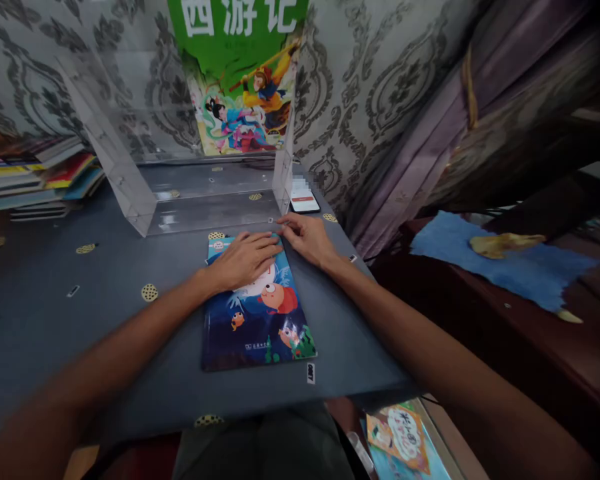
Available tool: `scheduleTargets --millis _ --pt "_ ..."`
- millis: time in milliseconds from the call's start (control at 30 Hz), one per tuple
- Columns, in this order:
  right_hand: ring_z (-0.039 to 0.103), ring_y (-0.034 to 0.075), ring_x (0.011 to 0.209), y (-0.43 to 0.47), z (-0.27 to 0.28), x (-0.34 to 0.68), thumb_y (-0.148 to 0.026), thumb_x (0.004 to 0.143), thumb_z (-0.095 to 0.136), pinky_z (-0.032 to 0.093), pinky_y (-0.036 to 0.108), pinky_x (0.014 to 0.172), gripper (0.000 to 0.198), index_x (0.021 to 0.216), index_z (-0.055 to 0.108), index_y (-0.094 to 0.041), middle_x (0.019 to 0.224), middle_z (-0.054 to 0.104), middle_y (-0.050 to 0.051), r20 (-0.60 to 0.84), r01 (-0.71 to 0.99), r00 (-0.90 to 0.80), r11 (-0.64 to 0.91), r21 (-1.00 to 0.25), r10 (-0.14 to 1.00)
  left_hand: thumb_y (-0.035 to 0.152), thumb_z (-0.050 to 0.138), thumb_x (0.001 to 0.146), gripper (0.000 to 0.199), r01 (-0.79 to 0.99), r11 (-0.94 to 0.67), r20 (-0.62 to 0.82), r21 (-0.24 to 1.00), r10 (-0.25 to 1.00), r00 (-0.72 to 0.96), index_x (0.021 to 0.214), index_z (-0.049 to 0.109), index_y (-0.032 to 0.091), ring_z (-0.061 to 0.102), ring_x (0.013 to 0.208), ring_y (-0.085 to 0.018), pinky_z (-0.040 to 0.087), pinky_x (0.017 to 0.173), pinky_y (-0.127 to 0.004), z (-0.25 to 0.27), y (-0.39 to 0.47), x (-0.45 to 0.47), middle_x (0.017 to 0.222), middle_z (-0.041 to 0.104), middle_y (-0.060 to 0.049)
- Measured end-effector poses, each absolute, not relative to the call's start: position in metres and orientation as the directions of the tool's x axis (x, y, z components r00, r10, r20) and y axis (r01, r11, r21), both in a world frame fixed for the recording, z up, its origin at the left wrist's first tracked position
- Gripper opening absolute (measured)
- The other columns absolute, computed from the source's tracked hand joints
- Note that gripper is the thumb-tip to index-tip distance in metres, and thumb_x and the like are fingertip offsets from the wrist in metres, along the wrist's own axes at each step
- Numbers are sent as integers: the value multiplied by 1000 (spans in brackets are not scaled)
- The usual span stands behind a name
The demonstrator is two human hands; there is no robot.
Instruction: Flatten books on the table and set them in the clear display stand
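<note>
A children's picture book point(253, 327) with a dark blue cover of orange fish lies closed on the grey tabletop. My left hand point(247, 260) rests flat across its upper half, fingers stretched toward the right edge, hiding part of the title. By the top right corner of the book is my right hand point(307, 239), its fingers bent and drawn in toward the thumb. Whatever its fingertips hold, if anything, is too small to make out.
Behind the book stands a clear acrylic stand point(143, 207) with a green book point(240, 73) upright in it. A phone point(305, 197) lies to its right. Stacked books point(40, 177) fill the back left. A blue cloth point(505, 260) is at the right; another book point(400, 437) sits below the table edge.
</note>
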State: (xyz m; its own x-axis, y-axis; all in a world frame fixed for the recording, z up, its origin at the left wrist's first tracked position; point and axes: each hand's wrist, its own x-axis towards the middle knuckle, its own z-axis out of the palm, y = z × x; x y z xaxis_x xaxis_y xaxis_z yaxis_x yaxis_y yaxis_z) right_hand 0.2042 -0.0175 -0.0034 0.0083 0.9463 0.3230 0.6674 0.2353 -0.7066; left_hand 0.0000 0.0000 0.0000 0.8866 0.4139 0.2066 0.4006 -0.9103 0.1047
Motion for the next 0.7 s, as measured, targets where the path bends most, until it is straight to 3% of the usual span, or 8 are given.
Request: scheduleTargets --millis 267,400,700 --pt "71 21 80 -18 -4 203 -15 86 56 53 33 78 25 103 73 -21 86 77 5 338 685 3 244 -686 941 27 41 104 37 396 -914 160 89 406 900 135 59 26 45 139 -27 35 110 -49 6 -5 2 145 56 -9" --pt "70 22 80 -18 -5 203 -15 86 56 53 34 77 25 104 73 -21 85 77 4 337 688 5 242 -684 941 33 42 104 34 325 -937 143 128 341 929 131 63 29 49 136 -26 36 111 -50 12 -18 0 144 56 -9" --pt "69 23 84 -18 -5 203 -20 87 58 53 34 79 25 108 72 -20 85 77 4 309 700 26 203 -685 951 50 47 102 38 197 -941 70 275 224 972 136 59 39 32 149 -30 18 120 -59 16 -43 -12 157 44 -4"
